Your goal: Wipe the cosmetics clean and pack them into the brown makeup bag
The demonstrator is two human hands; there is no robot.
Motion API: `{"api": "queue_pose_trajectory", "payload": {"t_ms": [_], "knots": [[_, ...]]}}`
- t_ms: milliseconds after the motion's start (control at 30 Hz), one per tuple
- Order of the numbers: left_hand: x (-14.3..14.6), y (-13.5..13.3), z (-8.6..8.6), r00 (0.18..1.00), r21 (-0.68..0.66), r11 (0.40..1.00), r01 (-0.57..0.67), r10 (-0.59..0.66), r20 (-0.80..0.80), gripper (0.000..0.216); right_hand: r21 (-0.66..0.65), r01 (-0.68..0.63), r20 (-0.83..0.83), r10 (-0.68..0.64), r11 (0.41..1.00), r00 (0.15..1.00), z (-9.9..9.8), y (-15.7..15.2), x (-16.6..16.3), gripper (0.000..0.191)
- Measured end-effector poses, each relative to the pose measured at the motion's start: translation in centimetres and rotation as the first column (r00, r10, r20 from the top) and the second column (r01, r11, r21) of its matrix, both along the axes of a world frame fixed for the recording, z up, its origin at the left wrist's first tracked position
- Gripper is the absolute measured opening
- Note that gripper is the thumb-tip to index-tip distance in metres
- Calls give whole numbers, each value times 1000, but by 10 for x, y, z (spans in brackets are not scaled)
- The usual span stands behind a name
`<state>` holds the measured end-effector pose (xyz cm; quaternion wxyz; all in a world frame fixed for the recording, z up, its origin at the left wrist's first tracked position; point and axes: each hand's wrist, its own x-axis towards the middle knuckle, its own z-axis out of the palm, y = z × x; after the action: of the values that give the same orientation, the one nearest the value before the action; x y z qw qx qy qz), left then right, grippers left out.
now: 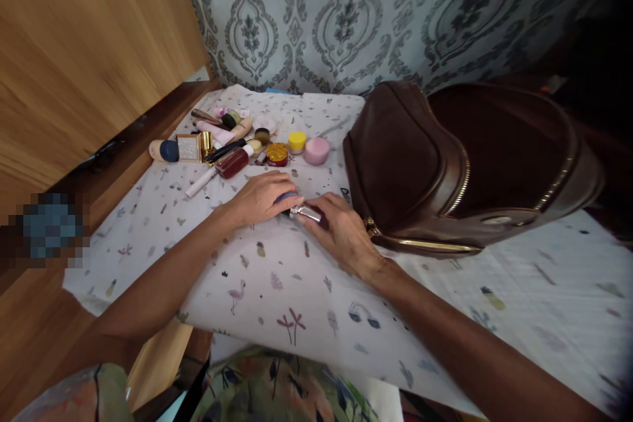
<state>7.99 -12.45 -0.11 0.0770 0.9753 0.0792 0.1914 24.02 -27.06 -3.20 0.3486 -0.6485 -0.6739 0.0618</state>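
Both my hands meet over a small cosmetic tube (302, 211) with a shiny silver part and a dark blue end, on a white patterned cloth (277, 283). My left hand (262, 199) curls over the dark end. My right hand (339, 227) pinches the silver end. Just right of my hands a large brown leather bag (445, 165) with gold zips lies on its side.
Several cosmetics lie behind my hands: a red bottle (232, 162), a yellow-lidded jar (297, 141), a pink jar (316, 150), a gold-lidded jar (277, 153), a glittery compact (188, 148), tubes and pencils. A wooden panel (84, 46) rises at left; patterned wallpaper (346, 13) behind.
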Motion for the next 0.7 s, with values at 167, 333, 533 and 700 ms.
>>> {"api": "queue_pose_trajectory", "payload": {"t_ms": [167, 333, 533, 700], "knots": [[-4, 9, -1, 998, -59, 996, -68, 67, -16, 52, -24, -10, 41, 11, 1000, 999, 3, -2, 0, 21], [-9, 18, 0, 986, -77, 985, -154, 149, -71, 53, -21, -25, -29, 24, 999, 999, 1, -2, 1, 19], [-8, 15, -3, 965, -65, 965, -255, 249, -80, 56, -10, -10, -124, 9, 1000, 992, 0, -3, 0, 22], [-4, 10, -8, 947, -21, 947, -321, 321, 5, 63, -47, 6, -221, -17, 999, 975, 3, -3, -1, 32]]}}
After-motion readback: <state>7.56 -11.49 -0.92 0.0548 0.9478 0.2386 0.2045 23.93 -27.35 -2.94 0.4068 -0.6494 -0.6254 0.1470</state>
